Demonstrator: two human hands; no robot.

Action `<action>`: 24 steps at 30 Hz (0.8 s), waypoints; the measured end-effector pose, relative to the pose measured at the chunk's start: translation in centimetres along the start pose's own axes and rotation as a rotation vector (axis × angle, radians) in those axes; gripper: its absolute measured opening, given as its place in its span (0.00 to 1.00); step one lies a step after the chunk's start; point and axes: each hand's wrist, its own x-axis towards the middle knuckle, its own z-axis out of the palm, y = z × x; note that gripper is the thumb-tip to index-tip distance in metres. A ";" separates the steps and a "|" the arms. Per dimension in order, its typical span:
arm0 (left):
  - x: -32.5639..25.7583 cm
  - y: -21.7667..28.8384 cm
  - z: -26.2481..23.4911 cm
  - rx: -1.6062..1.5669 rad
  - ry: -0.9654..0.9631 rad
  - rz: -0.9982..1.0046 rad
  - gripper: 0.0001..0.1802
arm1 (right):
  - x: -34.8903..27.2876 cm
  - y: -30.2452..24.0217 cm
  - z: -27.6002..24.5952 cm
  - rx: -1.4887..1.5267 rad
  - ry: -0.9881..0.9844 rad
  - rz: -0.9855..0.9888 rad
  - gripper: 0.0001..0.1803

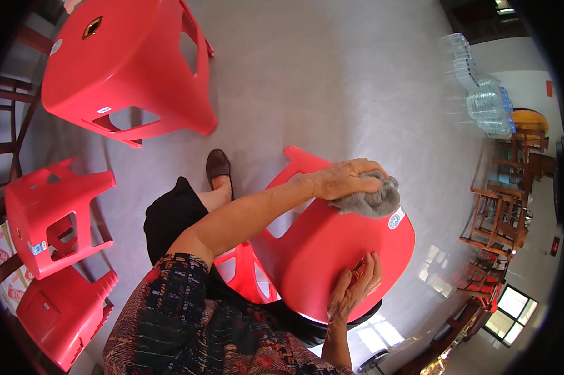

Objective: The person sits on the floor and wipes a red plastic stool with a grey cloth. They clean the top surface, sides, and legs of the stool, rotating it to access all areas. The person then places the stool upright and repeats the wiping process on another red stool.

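Observation:
A red plastic stool (319, 250) lies tilted on its side in front of me, seat turned toward me and legs pointing away. My left hand (341, 178) reaches across it and presses a crumpled grey cloth (372, 201) against the upper edge of the seat, beside a round sticker (395, 219). My right hand (355, 289) comes up from the lower edge and grips the seat near its small centre hole, steadying the stool. My foot in a brown shoe (218, 167) rests on the grey floor to the left of the stool.
Three more red stools lie on their sides at the left: a large one (125, 62) at the top, two smaller ones (50, 212) (57, 312) below. Packs of clear water bottles (482, 94) and wooden chairs (500, 219) stand at the right.

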 end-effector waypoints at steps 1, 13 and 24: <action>0.5 -1.9 -0.8 0.073 -0.048 0.048 0.22 | 0.1 -0.2 -0.1 -0.007 -0.004 -0.007 0.27; 3.6 -23.7 -6.6 0.056 0.033 -0.167 0.20 | -0.2 -0.6 -0.2 0.051 -0.109 0.110 0.29; 3.2 -29.5 -8.3 -0.049 0.471 -0.510 0.20 | -0.2 0.1 0.0 0.063 -0.090 0.035 0.28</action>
